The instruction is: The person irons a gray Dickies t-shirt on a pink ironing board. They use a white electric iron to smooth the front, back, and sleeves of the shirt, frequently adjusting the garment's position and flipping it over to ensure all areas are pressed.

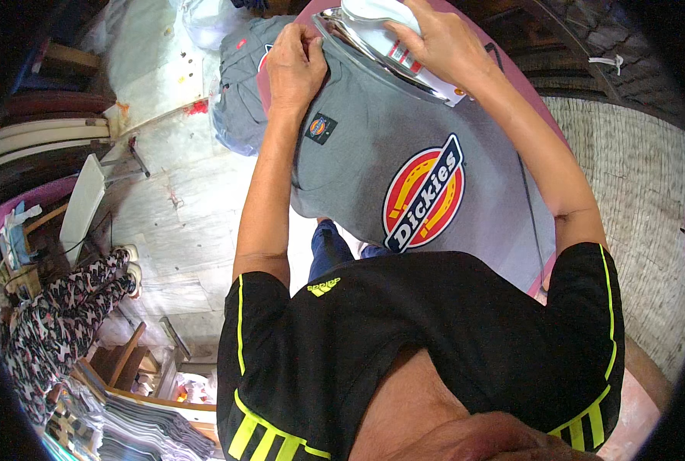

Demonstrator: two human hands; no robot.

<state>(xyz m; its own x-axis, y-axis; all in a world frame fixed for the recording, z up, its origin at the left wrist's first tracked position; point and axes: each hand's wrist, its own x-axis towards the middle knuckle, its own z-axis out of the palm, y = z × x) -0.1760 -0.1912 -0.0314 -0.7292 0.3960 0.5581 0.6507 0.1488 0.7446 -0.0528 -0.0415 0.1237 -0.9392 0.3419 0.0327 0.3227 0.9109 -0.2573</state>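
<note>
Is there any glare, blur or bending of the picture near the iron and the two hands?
Head view: the iron shows bright glare along its metal soleplate; the left hand and right hand are sharp, without motion blur; the grey shirt is evenly lit; the fisheye lens bends the mat's lines and darkens the corners.

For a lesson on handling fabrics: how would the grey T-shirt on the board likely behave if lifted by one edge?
The grey T-shirt would probably sag limply: it drapes over the board's edge. It looks light, thin knit.
</note>
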